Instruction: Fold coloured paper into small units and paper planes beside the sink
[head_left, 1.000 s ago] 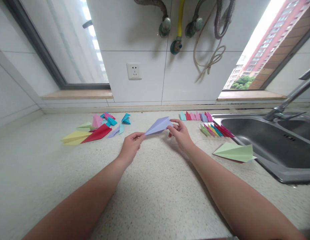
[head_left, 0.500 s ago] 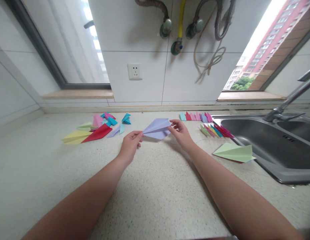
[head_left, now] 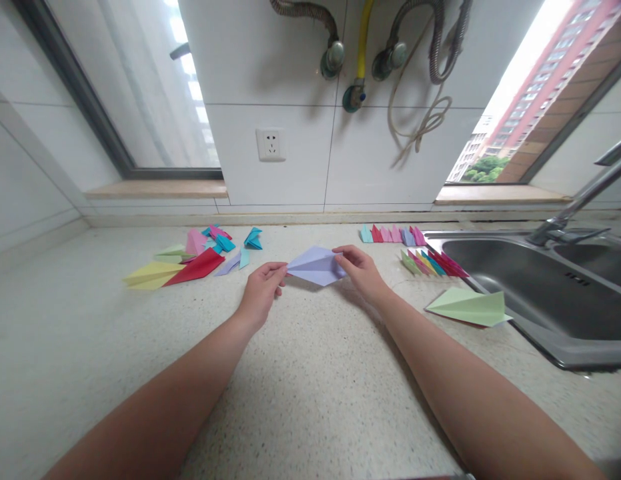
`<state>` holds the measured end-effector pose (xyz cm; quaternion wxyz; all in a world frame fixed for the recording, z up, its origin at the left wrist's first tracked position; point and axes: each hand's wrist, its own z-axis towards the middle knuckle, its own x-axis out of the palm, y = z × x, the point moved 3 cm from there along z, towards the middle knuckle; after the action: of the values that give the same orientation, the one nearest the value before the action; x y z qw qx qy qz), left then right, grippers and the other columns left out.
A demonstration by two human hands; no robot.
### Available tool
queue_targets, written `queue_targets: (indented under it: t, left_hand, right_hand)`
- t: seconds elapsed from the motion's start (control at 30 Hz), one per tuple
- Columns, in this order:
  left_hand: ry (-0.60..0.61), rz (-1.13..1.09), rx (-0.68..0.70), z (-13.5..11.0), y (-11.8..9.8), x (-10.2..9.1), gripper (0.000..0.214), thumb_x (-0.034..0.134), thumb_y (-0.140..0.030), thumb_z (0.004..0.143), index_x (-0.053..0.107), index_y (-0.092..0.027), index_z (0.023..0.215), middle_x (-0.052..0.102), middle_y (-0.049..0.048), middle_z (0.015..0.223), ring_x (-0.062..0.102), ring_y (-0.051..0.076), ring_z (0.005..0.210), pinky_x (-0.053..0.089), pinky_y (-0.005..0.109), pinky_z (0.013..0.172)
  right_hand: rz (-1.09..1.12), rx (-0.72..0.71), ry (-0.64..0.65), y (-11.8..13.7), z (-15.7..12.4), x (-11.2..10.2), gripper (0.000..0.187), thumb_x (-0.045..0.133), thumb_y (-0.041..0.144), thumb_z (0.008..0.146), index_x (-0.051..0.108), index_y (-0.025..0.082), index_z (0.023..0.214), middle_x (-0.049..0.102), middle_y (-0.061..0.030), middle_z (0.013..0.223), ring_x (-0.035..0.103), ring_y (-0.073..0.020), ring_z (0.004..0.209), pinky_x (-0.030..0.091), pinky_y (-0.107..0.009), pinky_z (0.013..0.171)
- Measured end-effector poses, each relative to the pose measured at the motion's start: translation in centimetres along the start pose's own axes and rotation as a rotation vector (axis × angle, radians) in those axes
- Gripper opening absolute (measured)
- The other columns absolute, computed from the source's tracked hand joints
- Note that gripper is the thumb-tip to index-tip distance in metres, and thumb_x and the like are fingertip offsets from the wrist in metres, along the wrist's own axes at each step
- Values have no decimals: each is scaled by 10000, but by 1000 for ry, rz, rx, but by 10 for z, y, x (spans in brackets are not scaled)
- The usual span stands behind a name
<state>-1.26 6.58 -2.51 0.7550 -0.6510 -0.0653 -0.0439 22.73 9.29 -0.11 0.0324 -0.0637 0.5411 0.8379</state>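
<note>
A lavender folded paper plane is held between both my hands just above the speckled countertop. My left hand pinches its pointed left tip. Fingers of my right hand close over its wide right end. The paper lies almost flat, wings spread towards me.
Left of my hands lies a heap of folded paper: a yellow plane, a red plane, and small blue and pink pieces. Rows of small coloured planes and a light green plane lie beside the steel sink and its tap.
The lavender plane has come down and opened flatter. One second ago it was tilted up with the right end higher. My right hand has lowered and closed over its end.
</note>
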Motion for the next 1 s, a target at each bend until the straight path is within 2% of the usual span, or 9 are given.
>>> queue_targets:
  t: [0.1, 0.4, 0.6, 1.0]
  left_hand:
    - [14, -1, -4, 0, 0, 1, 403, 707, -434, 745, 667, -167, 1044, 676, 75, 873, 538, 123, 658, 370, 216, 483]
    - [28, 9, 12, -1, 1, 2, 328, 675, -362, 755, 676, -182, 1029, 674, 77, 939, 528, 117, 661, 373, 208, 477]
    - [47, 59, 43, -1, 2, 4, 282, 699, -325, 756, 690, -178, 996, 592, 22, 781, 490, 100, 616, 355, 196, 463]
    - [80, 125, 56, 0, 3, 1, 262, 709, -334, 769, 688, -173, 973, 589, 4, 731, 449, 73, 514, 330, 204, 452]
  right_hand:
    - [15, 30, -24, -1, 0, 0, 266, 645, 428, 811, 680, 197, 938, 630, -16, 797, 539, -147, 718, 402, -287, 654]
    - [41, 115, -94, -13, 3, -5, 327, 672, 455, 782, 706, 182, 959, 637, -21, 773, 512, -134, 666, 350, -270, 594]
    - [129, 175, -141, -18, 4, -7, 321, 711, 446, 740, 730, 182, 921, 673, -44, 815, 546, -155, 708, 381, -286, 633]
    - [162, 238, -113, -22, 4, -6, 297, 707, 432, 747, 751, 190, 915, 679, -41, 821, 547, -153, 699, 395, -274, 616]
